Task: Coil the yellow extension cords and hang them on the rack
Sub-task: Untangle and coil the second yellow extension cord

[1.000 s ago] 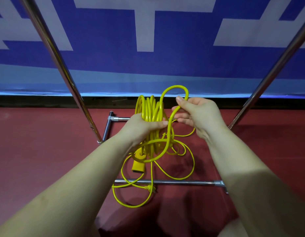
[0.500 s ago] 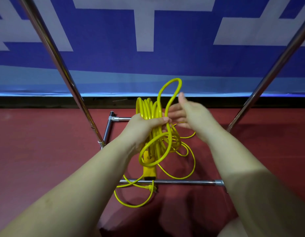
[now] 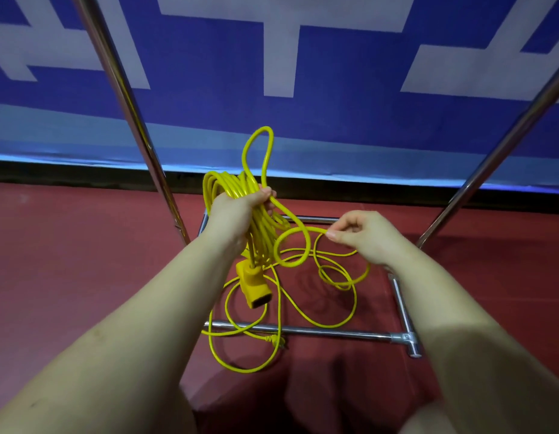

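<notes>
We find the left hand (image 3: 236, 214) closed around a bundle of yellow extension cord (image 3: 259, 233) loops, held above the rack's (image 3: 303, 330) chrome base bars. One loop stands up above the fist. The right hand (image 3: 366, 236) pinches a single strand between thumb and forefinger. The socket end (image 3: 254, 288) hangs below the bundle; slack lies on the red floor (image 3: 84, 261). The blue banner (image 3: 334, 104) bears white shapes we cannot read.

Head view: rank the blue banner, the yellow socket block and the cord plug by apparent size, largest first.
1. blue banner, filling the whole upper frame
2. yellow socket block, hanging below the left hand
3. cord plug, small, lying on the floor by the rack's front bar
</notes>
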Tool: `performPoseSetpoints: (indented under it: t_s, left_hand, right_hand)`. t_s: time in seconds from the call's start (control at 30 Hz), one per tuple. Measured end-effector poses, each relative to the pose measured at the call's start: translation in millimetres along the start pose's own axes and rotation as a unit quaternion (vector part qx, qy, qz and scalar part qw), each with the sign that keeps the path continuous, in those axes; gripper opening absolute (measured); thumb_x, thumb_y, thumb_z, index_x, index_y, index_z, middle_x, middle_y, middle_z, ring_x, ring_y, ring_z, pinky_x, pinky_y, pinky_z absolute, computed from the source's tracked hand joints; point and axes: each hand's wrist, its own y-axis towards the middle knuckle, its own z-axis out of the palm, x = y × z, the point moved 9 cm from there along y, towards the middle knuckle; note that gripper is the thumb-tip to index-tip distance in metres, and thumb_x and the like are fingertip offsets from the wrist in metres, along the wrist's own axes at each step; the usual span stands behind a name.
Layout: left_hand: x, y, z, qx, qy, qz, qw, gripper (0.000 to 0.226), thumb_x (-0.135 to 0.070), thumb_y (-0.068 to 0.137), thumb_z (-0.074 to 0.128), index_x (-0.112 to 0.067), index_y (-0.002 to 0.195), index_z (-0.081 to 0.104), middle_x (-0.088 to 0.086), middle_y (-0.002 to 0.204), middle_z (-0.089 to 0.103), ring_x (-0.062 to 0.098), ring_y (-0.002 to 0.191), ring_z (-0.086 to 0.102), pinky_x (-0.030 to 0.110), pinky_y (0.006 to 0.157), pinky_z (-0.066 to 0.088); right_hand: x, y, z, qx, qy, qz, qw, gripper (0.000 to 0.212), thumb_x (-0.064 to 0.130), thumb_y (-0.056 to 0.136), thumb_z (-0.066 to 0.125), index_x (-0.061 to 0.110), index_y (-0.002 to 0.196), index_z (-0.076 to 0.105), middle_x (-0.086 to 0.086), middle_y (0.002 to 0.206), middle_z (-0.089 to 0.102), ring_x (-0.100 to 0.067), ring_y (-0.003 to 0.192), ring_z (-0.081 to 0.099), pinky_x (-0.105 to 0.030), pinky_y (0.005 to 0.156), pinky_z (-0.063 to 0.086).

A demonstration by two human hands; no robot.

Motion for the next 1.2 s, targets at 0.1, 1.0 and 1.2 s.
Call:
performPoseSetpoints:
  t_s: [0.1,1.0,1.2]
  left_hand:
    - [-8,1,-8,-0.023,-0.011,0.020,0.999,0.004,-0.002,0.087,0.063,0.000,0.083,0.065,0.001,0.058,0.068,0.011,0.050,0.063,0.024,0.048,0.053]
    - [4,6,-3,0.007,-0.133,-0.074,0.988,0.012,-0.004,0.093,0.052,-0.004,0.086,0.062,0.004,0.073,0.066,0.009,0.050,0.061,0.025,0.062,0.051]
    - [-12,9,-19,-0.058,-0.085,0.012,0.995,0.013,-0.001,0.087,0.060,0.000,0.075,0.065,0.002,0.059,0.067,0.012,0.054,0.064,0.023,0.049,0.051]
  right_hand:
    - [-44,12,-11,-0.011,-0.127,0.110,0.986,0.021,0.028,0.083,0.070,0.019,0.066,0.061,-0.005,0.073,0.063,-0.019,0.073,0.053,-0.026,0.065,0.040]
    - [62,-12,45,-0.072,-0.084,-0.200,0.974,0.011,0.021,0.085,0.066,0.022,0.082,0.056,0.001,0.090,0.060,-0.013,0.085,0.054,-0.019,0.075,0.036]
    - [49,-16,51,0.092,-0.107,-0.085,0.986,0.030,0.035,0.098,0.042,0.019,0.072,0.046,0.001,0.062,0.059,-0.015,0.055,0.057,-0.035,0.065,0.048]
